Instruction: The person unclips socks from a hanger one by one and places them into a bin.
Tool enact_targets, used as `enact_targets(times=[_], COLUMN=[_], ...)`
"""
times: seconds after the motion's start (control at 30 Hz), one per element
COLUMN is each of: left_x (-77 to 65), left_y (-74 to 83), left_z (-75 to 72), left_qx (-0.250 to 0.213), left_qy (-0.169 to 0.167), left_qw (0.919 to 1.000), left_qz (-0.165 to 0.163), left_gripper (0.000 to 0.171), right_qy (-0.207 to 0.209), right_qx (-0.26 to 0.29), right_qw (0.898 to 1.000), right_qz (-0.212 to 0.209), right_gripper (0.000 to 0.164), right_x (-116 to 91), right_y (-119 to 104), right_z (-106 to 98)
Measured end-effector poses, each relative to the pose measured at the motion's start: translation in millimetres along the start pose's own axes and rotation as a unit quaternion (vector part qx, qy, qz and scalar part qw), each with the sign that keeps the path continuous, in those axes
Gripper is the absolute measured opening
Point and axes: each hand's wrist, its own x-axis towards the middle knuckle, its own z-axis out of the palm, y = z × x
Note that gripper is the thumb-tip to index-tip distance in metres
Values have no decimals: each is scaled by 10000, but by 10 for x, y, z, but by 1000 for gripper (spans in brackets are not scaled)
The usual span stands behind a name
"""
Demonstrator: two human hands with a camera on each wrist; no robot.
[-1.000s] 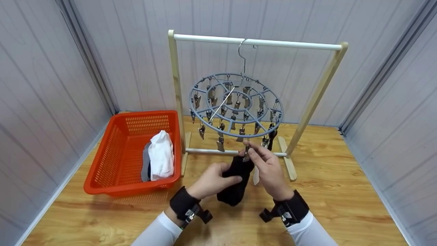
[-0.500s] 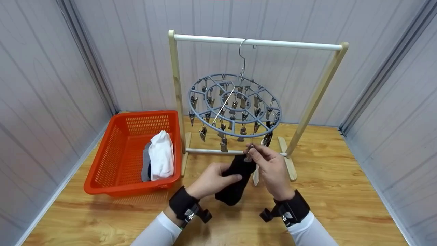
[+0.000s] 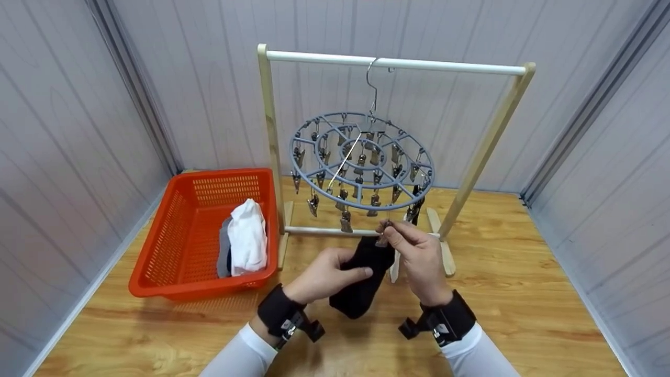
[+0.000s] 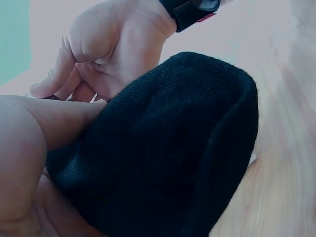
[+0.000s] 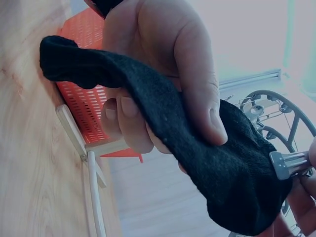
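A black sock [image 3: 356, 298] hangs between both hands, below the front of a round grey-blue clip hanger [image 3: 359, 196]. My left hand [image 3: 320, 276] grips it, thumb on top and fingers beneath. At the upper edge of the sock, a metal clip [image 5: 287, 165] has its jaws over the fabric in the right wrist view. My right hand [image 3: 419, 259] pinches this clip between thumb and fingers. In the left wrist view the sock [image 4: 182, 143] hides part of both hands. Just behind the right hand, something black [image 3: 416, 201] and something white [image 3: 394, 269] hang down, partly covered.
The hanger hooks over the white bar [image 3: 450, 64] of a wooden rack [image 3: 487, 152], several bare clips dangling from it. To the left stands an orange basket [image 3: 209, 290] holding a white cloth item [image 3: 247, 238] and a grey one [image 3: 223, 254]. Walls [image 3: 429, 31] enclose the wooden floor.
My right hand, the clip and the sock's upper edge have shifted slightly right. The hanger has swayed and turned a little. Both hands keep their holds.
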Motion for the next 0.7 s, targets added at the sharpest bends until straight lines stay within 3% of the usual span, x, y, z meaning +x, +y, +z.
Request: enact_targets(times=[0.7], left_x=[8], left_y=[-4], left_z=[-5], left_qx=[142], left_qy=[-2], left_qw=[9999], left_qz=[-66], left_gripper=[19], right_qy=[-35], right_qx=[373], right_qw=[9993], right_qz=[-38], right_gripper=[26], right_x=[-2], right_y=[-52], right_z=[-9])
